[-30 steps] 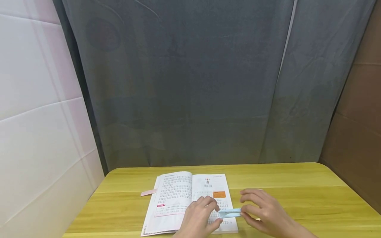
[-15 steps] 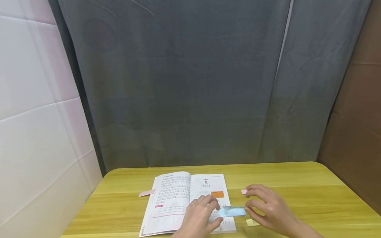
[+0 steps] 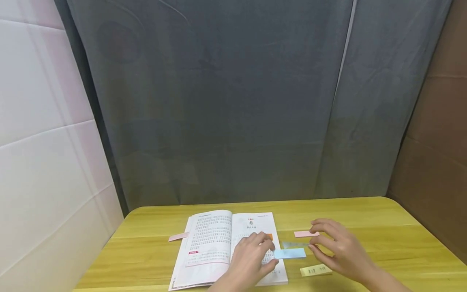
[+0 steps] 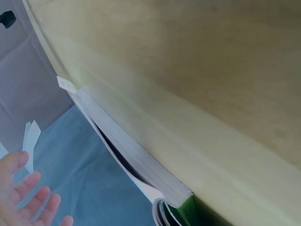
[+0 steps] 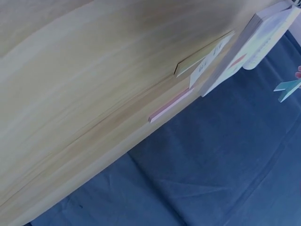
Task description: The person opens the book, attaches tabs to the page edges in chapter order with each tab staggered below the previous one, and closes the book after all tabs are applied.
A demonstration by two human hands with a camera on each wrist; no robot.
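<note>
An open book (image 3: 215, 243) lies on the yellow wooden table (image 3: 383, 243). My left hand (image 3: 271, 254) rests over the book's right page and pinches the left end of a blue paper strip (image 3: 290, 253). My right hand (image 3: 313, 245) is just right of it and pinches the end of a thinner, paler strip (image 3: 294, 244) held slightly above the blue one. In the right wrist view the blue strip (image 5: 288, 88) shows at the right edge, past the book (image 5: 249, 42). In the left wrist view a pale strip (image 4: 31, 140) hangs beside some fingers (image 4: 28, 197).
A pink strip (image 3: 305, 234) lies on the table beyond my right hand and a yellow strip (image 3: 315, 269) lies near it at the front. Another pink strip (image 3: 177, 237) pokes out at the book's left. A grey curtain (image 3: 226, 101) hangs behind the table.
My hands have drawn apart: the right hand moved right and away with a pale strip peeled off the blue one. The pink and yellow strips on the table are now uncovered.
</note>
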